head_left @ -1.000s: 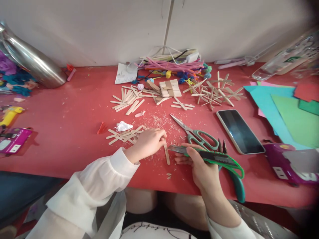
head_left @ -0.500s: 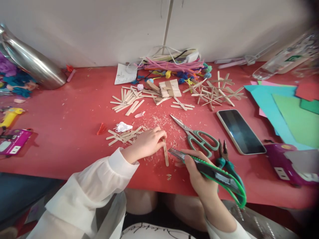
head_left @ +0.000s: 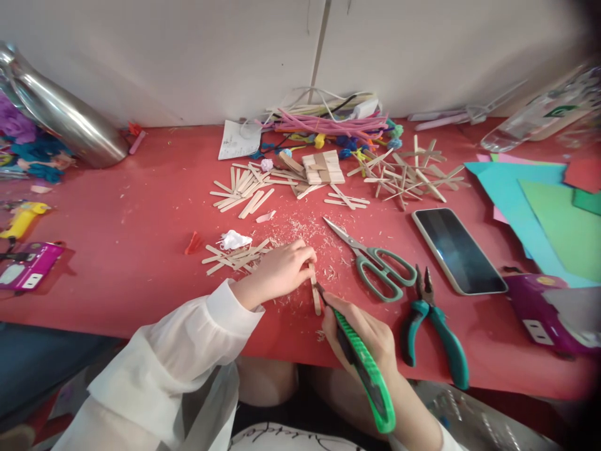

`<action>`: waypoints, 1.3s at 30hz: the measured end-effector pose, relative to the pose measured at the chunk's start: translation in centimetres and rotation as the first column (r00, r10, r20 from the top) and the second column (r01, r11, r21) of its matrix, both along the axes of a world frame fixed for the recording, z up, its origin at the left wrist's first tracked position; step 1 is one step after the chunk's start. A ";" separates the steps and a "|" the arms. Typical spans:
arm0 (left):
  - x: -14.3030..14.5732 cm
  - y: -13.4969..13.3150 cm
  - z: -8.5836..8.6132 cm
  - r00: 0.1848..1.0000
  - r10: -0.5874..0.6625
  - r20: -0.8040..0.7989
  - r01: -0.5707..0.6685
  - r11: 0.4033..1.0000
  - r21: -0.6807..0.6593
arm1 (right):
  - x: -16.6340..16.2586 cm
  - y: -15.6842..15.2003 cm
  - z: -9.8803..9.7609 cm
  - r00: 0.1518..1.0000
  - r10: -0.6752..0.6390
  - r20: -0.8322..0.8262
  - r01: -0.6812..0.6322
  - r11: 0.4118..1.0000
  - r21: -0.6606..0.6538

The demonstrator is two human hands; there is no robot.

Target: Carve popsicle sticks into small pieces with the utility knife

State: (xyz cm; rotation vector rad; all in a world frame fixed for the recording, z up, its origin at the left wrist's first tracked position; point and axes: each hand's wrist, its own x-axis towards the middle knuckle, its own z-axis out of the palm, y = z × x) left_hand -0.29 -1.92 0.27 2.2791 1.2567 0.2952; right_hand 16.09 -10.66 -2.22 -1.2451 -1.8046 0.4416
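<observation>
My left hand (head_left: 282, 270) is curled, its fingertips pinning a wooden craft stick (head_left: 315, 292) flat on the red table (head_left: 126, 250). My right hand (head_left: 364, 332) grips a green utility knife (head_left: 366, 368), whose blade tip touches the stick's right edge. Fine wood shavings (head_left: 310, 232) lie scattered just beyond the stick. A small heap of cut sticks (head_left: 235, 255) sits by my left wrist, beside a white crumpled scrap (head_left: 233, 238).
Green scissors (head_left: 380, 266) and teal pliers (head_left: 434, 322) lie right of the knife, a phone (head_left: 457, 250) beyond them. More sticks (head_left: 244, 191), glued stick crosses (head_left: 408, 172), pipe cleaners (head_left: 328, 123), coloured paper (head_left: 544, 213), a steel bottle (head_left: 61, 116) and purple packs (head_left: 25, 264) surround.
My right hand turned the knife from pointing sideways over the pliers to blade-first against the stick, moving left and nearer. The pliers now lie uncovered. My left hand stayed on the stick.
</observation>
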 end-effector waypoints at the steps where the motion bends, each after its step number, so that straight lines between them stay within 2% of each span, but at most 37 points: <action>1: 0.0 0.0 0.0 1.000 0.002 0.001 -0.002 1.000 -0.001 | -0.1 0.0 0.0 1.000 0.003 -0.005 -0.003 1.000 -0.011; 5: 0.1 0.1 0.0 1.000 0.002 -0.006 -0.002 1.000 0.011 | -0.2 0.5 0.9 0.998 0.007 -0.067 -0.016 0.991 -0.136; 9: 0.3 0.0 0.1 0.999 0.002 -0.047 -0.001 1.000 0.028 | 0.0 1.4 1.6 0.971 -0.130 -0.202 0.058 0.943 -0.329; 13: 0.5 -0.1 0.3 0.997 0.003 -0.080 -0.001 1.000 0.029 | 0.4 2.0 0.7 0.869 -0.297 -0.396 0.059 0.856 -0.513; 16: 0.4 -0.1 0.3 0.998 -0.004 -0.067 0.007 0.999 0.035 | 0.5 2.3 -0.1 0.774 -0.377 -0.509 0.009 0.810 -0.586; 20: 0.2 -0.1 0.4 0.997 -0.013 -0.071 0.016 0.999 0.035 | 0.6 2.5 -0.3 0.670 -0.453 -0.588 -0.009 0.787 -0.616; 23: 0.1 -0.1 0.5 0.996 -0.033 -0.083 0.035 0.999 0.027 | 0.7 2.4 -0.1 0.641 -0.468 -0.608 -0.016 0.784 -0.621; 36: -0.8 0.2 1.2 0.978 -0.199 -0.060 0.197 0.980 -0.038 | 1.4 1.7 -0.1 0.670 -0.462 -0.581 0.074 0.821 -0.567; 39: -0.8 0.2 1.4 0.980 -0.184 -0.070 0.181 0.982 -0.050 | 1.6 1.8 -0.3 0.695 -0.441 -0.568 0.086 0.835 -0.544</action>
